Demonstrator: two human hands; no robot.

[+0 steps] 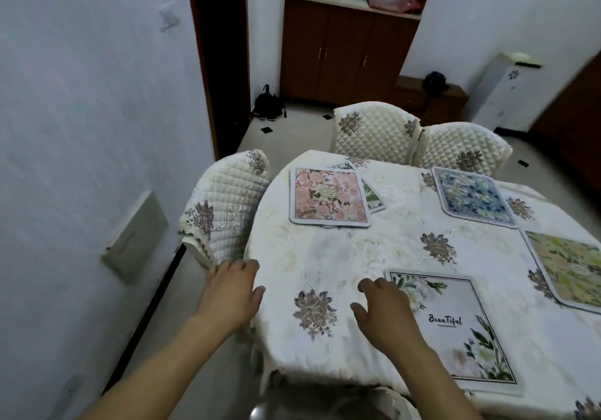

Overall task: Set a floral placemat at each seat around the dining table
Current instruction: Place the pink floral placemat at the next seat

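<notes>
Both hands empty, fingers spread: left hand at tabletop edge, right hand touching white placemat corner.

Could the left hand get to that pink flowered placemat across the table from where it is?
Probably yes. The left hand is empty at the table edge, and only bare tablecloth lies between it and the pink floral placemat, though it would need a forward stretch.

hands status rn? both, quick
Left hand: open, empty, at the edge of the round white floral-cloth table.
Right hand: open, holding nothing, over the left edge of the white "Beautiful" placemat.
</notes>
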